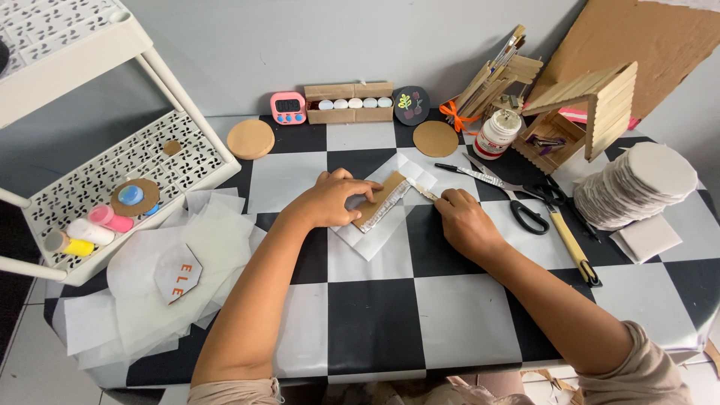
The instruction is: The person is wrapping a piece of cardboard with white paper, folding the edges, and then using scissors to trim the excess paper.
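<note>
Now, starting at the left of the frame, the white shelf cart [112, 161] carries paint tubes [82, 231], and beside it thin white papers [202, 255] lie on the checkered surface [375, 315]. At the centre, the left hand [334, 199] presses flat on a brown cardboard piece [381, 201], which lies on a white sheet [379, 225]; its fingers [360, 187] are spread and lie low, holding the cardboard down, not gripping it. Just right of it, the right hand [465, 221] has its fingers closed narrow around a small brush [421, 190], whose tip touches the upper right edge of the cardboard. To do this well, I think the left hand should hold the piece steady and stay off the wet edge, with short, even strokes. Further right lie scissors [525, 202] and a stack of white discs [645, 187].
</note>
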